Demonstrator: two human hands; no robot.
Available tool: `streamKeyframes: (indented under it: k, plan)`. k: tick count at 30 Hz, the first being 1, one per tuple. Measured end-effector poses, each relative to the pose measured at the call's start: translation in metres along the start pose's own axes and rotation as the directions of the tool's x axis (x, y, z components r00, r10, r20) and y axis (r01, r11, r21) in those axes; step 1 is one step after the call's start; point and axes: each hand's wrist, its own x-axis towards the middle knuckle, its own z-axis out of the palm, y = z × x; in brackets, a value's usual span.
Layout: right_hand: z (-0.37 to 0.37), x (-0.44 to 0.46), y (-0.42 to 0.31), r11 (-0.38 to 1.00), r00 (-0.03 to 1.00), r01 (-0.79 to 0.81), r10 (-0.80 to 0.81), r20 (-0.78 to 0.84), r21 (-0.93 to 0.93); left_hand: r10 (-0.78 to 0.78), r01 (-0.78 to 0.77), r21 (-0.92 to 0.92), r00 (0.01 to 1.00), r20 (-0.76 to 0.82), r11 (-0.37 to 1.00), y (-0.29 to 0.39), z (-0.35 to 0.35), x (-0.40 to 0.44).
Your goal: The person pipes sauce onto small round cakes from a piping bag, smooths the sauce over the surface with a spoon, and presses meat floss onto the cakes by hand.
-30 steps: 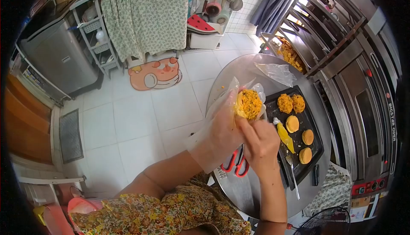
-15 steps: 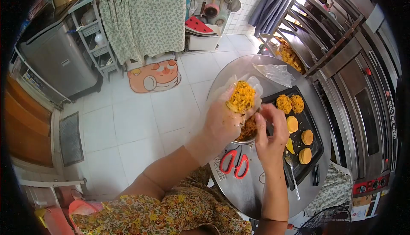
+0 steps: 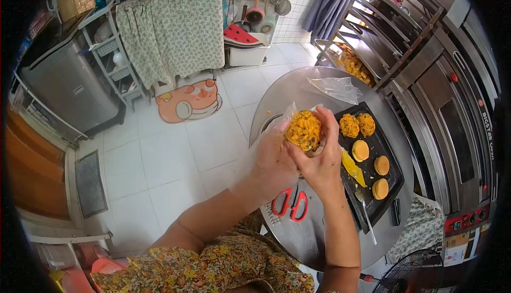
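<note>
A round bun coated in orange shredded topping [image 3: 304, 130] is held between both hands above the round metal table [image 3: 314, 240]. My left hand [image 3: 266, 157], in a clear plastic glove, cups it from the left and below. The bare thumb and fingers of my right hand [image 3: 319, 168] curve round its right side. To the right, a black baking tray [image 3: 395, 171] bears two coated buns [image 3: 357, 125] and three plain ones [image 3: 381, 165]. A yellow-filled plastic bag [image 3: 353, 169] lies near the tray's left edge, close to my right wrist. My hands hide the bowl beneath.
Red-handled scissors [image 3: 296, 210] lie left of my right forearm. A metal spoon [image 3: 368, 218] rests over the tray's near edge. A clear plastic bag [image 3: 336, 88] lies at the table's far side. An oven [image 3: 452, 128] stands at right, a fan [image 3: 412, 271] at lower right.
My right hand has moved from over the bowl up to the bun and closed on its side. The bun has come slightly lower and turned. More of the yellow-filled bag shows.
</note>
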Motion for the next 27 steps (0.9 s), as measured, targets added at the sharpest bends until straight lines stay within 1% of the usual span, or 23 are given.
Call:
streamKeyframes:
  k: [1, 4, 6, 7, 8, 11, 12, 13, 14, 15, 17, 18, 20, 21, 22, 23, 24, 25, 26, 27]
  plan:
    - [-0.003, 0.0, 0.001, 0.999, 1.0, -0.022, 0.022, 0.003, 0.026, 0.098, -0.102, 0.38, 0.995, 0.032, 0.919, -0.003, -0.007, 0.0]
    - [-0.016, 0.003, -0.001, 0.998, 0.996, 0.057, -0.054, 0.073, -0.039, 0.181, -0.231, 0.429, 0.971, 0.154, 0.873, 0.009, -0.018, 0.001]
    - [-0.023, 0.008, -0.011, 0.982, 0.977, 0.138, -0.114, 0.183, -0.129, 0.29, -0.311, 0.105, 0.941, 0.177, 0.945, 0.002, -0.014, 0.002]
    - [-0.027, 0.012, -0.017, 0.969, 0.961, 0.181, -0.138, 0.241, -0.168, 0.34, -0.335, -0.063, 0.925, 0.17, 0.94, 0.0, -0.01, 0.003]
    - [-0.032, 0.015, -0.022, 0.949, 0.956, 0.258, -0.223, 0.193, -0.181, 0.288, -0.279, -0.086, 0.947, 0.141, 0.957, 0.005, -0.006, 0.001]
    - [-0.065, 0.017, 0.008, 0.966, 0.986, 0.167, -0.157, 0.061, -0.197, 0.119, -0.115, -0.098, 0.992, 0.036, 0.988, 0.019, 0.002, -0.005]
    - [-0.078, 0.013, 0.024, 0.955, 0.994, 0.031, 0.003, 0.113, -0.296, 0.065, -0.065, -0.068, 0.998, -0.002, 0.996, 0.017, 0.002, -0.003]
    - [-0.09, 0.009, 0.042, 0.913, 0.975, -0.091, 0.163, 0.151, -0.399, -0.001, -0.002, -0.17, 1.0, -0.016, 0.985, 0.015, 0.001, 0.0]
    - [-0.094, 0.004, 0.064, 0.837, 0.937, -0.144, 0.287, 0.199, -0.528, -0.066, 0.056, -0.272, 0.997, -0.031, 0.961, 0.014, 0.001, 0.003]
    - [-0.093, -0.002, 0.082, 0.738, 0.883, -0.179, 0.412, 0.224, -0.651, -0.138, 0.123, -0.488, 0.99, 0.005, 0.864, 0.013, 0.0, 0.006]
    - [-0.082, -0.011, 0.093, 0.668, 0.876, -0.178, 0.442, 0.193, -0.722, -0.192, 0.178, -0.647, 0.98, 0.05, 0.741, 0.014, 0.002, 0.007]
    - [-0.076, -0.017, 0.098, 0.632, 0.872, -0.176, 0.455, 0.178, -0.755, -0.186, 0.17, -0.619, 0.982, 0.039, 0.766, 0.015, 0.005, 0.007]
    - [-0.072, -0.028, 0.134, 0.644, 0.885, -0.155, 0.427, 0.184, -0.749, -0.155, 0.14, -0.531, 0.988, 0.017, 0.836, 0.014, 0.007, 0.005]
    - [-0.073, -0.027, 0.138, 0.653, 0.892, -0.142, 0.411, 0.19, -0.744, -0.129, 0.118, -0.469, 0.992, 0.009, 0.875, 0.01, 0.006, 0.003]
    - [-0.075, -0.029, 0.14, 0.647, 0.901, -0.104, 0.383, 0.204, -0.756, -0.137, 0.126, -0.505, 0.99, 0.015, 0.854, 0.007, 0.005, 0.003]
    - [-0.079, -0.03, 0.141, 0.707, 0.932, -0.159, 0.337, 0.131, -0.689, -0.146, 0.134, -0.54, 0.989, 0.022, 0.831, 0.004, 0.005, 0.003]
    - [-0.086, -0.026, 0.127, 0.762, 0.953, -0.206, 0.298, 0.049, -0.614, -0.182, 0.167, -0.665, 0.982, 0.047, 0.728, 0.002, 0.006, 0.004]
    - [-0.094, -0.02, 0.116, 0.811, 0.963, -0.244, 0.265, -0.038, -0.531, -0.208, 0.189, -0.734, 0.976, 0.066, 0.652, 0.002, 0.005, 0.005]
    - [-0.106, -0.015, 0.114, 0.909, 0.954, -0.295, 0.261, -0.15, -0.294, -0.233, 0.207, -0.795, 0.969, 0.086, 0.57, 0.002, 0.005, 0.006]
    - [-0.116, -0.008, 0.111, 0.952, 0.924, -0.303, 0.284, -0.256, -0.037, -0.256, 0.221, -0.816, 0.962, 0.093, 0.534, 0.003, 0.004, 0.008]
